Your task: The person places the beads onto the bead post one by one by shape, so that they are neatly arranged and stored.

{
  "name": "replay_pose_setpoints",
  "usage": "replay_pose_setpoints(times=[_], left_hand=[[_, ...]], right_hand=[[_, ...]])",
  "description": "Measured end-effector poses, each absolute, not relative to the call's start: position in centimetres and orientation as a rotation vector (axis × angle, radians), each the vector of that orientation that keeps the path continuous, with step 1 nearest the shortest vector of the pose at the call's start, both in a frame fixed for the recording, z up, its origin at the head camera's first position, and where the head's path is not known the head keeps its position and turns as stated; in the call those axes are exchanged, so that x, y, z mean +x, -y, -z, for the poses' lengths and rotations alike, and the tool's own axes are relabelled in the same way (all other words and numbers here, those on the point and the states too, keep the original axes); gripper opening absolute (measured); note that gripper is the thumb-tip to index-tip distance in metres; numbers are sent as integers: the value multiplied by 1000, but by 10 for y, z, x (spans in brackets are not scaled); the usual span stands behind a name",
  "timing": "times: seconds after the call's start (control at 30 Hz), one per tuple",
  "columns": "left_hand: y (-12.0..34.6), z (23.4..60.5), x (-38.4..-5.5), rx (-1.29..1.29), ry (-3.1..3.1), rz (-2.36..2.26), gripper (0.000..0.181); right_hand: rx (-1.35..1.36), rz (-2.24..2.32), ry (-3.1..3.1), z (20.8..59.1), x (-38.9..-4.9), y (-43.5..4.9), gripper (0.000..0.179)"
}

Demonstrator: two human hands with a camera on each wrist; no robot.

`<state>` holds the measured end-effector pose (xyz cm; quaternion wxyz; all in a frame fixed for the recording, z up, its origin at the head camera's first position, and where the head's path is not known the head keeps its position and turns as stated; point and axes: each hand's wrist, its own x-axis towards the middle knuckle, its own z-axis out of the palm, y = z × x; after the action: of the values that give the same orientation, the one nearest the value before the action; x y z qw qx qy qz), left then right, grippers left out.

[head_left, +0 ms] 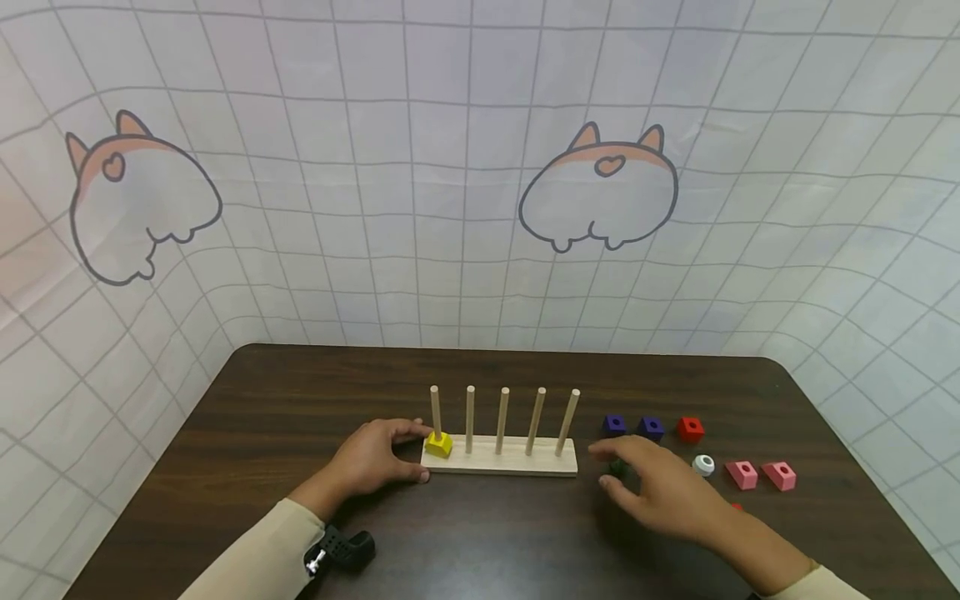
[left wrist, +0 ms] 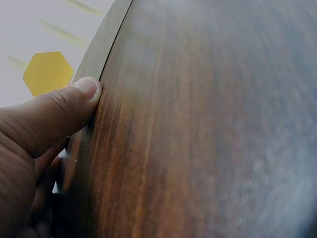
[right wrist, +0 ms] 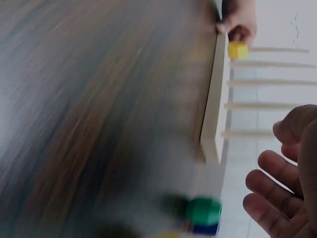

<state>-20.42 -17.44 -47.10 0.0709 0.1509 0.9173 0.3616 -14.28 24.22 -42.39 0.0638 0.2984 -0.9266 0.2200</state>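
Note:
A wooden peg board (head_left: 517, 464) with several upright pegs lies on the dark table. One yellow block (head_left: 438, 447), six-sided in the left wrist view, sits low on its leftmost peg. My left hand (head_left: 367, 458) grips the board's left end, thumb (left wrist: 81, 94) along the front edge and fingers toward the back. To the right of the board, my right hand (head_left: 660, 492) is held over the table with fingers spread apart and nothing between them. A green block (right wrist: 203, 210) lies under and beside that hand, mostly covered by it in the head view.
At the right are two dark blue blocks (head_left: 651, 428), a red block (head_left: 691, 430), a white bead (head_left: 703, 465) and two pink blocks (head_left: 780, 476). Another red piece (head_left: 737, 507) peeks out past my right wrist. A white grid-patterned cloth (head_left: 465, 283) hangs behind the table.

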Motion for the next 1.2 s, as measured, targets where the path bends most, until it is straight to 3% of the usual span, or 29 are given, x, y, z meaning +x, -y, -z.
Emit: replay_pose_setpoints(times=[0.53,1.2], left_hand=[[176,472,-206,470,-2752,-1097,58],[176,473,-206,485,-2762,-1093,59]], right_hand=[[812,-549,2821,436,-129,-314,40],[935,-492,2802,451,-132,-333,37]])
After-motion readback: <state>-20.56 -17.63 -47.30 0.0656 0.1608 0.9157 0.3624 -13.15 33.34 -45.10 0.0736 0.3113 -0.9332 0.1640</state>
